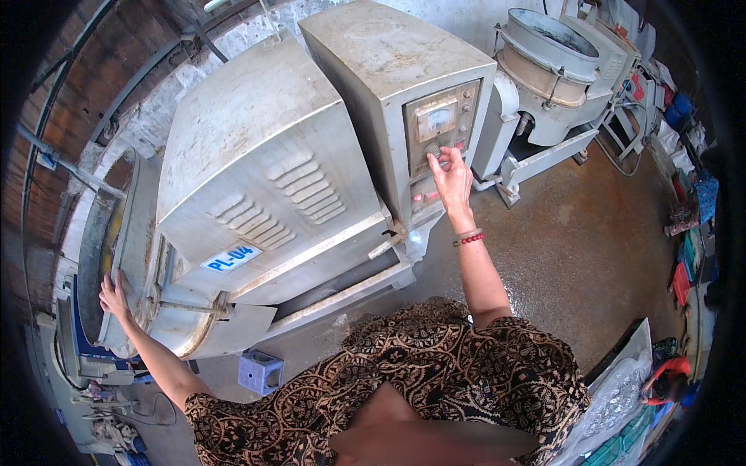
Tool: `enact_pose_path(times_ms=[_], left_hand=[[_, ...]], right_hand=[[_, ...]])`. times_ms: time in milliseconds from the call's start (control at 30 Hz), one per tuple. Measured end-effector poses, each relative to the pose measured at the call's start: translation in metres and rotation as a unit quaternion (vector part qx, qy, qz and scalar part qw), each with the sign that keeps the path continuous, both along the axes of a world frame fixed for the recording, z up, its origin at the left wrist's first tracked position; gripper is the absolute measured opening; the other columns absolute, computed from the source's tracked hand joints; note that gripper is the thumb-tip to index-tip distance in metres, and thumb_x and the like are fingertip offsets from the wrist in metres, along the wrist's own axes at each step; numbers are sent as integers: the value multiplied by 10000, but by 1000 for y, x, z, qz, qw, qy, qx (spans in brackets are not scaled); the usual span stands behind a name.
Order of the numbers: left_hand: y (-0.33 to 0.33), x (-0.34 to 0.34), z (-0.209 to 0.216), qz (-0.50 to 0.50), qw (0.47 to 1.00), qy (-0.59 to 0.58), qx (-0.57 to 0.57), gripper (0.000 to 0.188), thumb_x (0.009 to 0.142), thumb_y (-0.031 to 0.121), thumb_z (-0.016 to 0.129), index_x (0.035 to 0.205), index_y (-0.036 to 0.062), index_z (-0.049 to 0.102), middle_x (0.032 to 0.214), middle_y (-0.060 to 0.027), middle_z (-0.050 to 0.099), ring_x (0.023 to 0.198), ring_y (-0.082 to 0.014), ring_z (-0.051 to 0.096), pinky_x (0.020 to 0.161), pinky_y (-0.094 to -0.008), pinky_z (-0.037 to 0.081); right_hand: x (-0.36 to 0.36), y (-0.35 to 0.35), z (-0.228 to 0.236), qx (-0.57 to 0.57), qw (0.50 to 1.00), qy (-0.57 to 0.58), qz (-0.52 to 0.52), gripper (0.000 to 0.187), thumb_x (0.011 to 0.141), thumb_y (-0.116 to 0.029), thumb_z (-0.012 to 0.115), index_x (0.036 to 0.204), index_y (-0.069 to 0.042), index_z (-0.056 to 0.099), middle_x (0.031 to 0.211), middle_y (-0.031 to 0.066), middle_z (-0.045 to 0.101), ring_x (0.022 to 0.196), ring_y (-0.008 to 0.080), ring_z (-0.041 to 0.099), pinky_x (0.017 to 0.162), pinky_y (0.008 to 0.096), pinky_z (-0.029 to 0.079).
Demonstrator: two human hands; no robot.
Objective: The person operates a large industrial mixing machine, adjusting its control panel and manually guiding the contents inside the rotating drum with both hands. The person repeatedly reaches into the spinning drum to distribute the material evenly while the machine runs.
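Note:
My right hand [452,180] reaches up to the control panel [420,97] on the front of a tall grey metal cabinet [400,46]. Its thumb and fingers close round a small dark control knob [433,148] below a square gauge [437,118]. Out at the left, my left hand [113,295] lies on the rim of a large round metal drum [140,256], fingers apart and laid over the edge. Between my arms stands the louvred grey machine housing [256,140], which joins the drum. Part of the drum's inside is out of sight.
A second machine with a round open bowl [550,46] stands at the far right on a metal frame. A small blue-purple plastic stool [260,371] sits on the wet floor [544,225]. Clear plastic sheeting [614,396] and assorted goods line the right side.

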State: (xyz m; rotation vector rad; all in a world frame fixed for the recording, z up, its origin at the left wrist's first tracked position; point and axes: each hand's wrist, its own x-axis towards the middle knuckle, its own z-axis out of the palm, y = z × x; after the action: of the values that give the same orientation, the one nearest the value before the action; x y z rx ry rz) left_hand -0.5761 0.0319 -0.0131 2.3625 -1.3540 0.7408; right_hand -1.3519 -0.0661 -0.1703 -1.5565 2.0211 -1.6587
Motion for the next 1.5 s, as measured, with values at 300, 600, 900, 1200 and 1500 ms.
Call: enact_pose_path(times_ms=[300,600,900,1200,1500], left_hand=[[2,3,1,-2,1000,3,-1,486,830,469,489,1170,124,525,1127,-114,533,971,-310,454,890,-377,302],[1,17,-2,5,1000,2,-6,500,832,482,481,1185,129,514,1083,-124,542,932,-317,465,868,-376,320],[3,13,2,-15,1000,9,-8,499,836,474,490,1169,104,522,1034,-124,548,914,-286,474,848,-367,331],[5,16,4,-26,999,21,-13,496,832,458,508,1167,92,522,1022,-127,542,922,-283,470,839,-363,334],[6,21,3,19,1000,-16,-5,498,833,460,494,1190,113,506,1066,-114,538,940,-303,458,865,-373,311]], right_hand=[[6,12,8,38,997,-51,33,441,756,-248,663,1103,-74,454,772,63,610,581,233,574,583,374,441],[6,12,3,25,998,-38,36,384,764,-202,647,1080,-62,478,783,76,609,579,223,574,570,359,446],[6,10,1,11,1000,-17,16,306,767,-188,644,1014,-49,527,776,98,627,601,236,588,580,357,463],[9,11,3,-6,1000,-4,1,292,766,-188,653,987,-30,547,759,94,638,574,203,588,546,326,464],[11,13,5,3,1000,-7,-3,291,764,-196,652,987,-39,550,763,100,639,587,231,597,555,341,465]])
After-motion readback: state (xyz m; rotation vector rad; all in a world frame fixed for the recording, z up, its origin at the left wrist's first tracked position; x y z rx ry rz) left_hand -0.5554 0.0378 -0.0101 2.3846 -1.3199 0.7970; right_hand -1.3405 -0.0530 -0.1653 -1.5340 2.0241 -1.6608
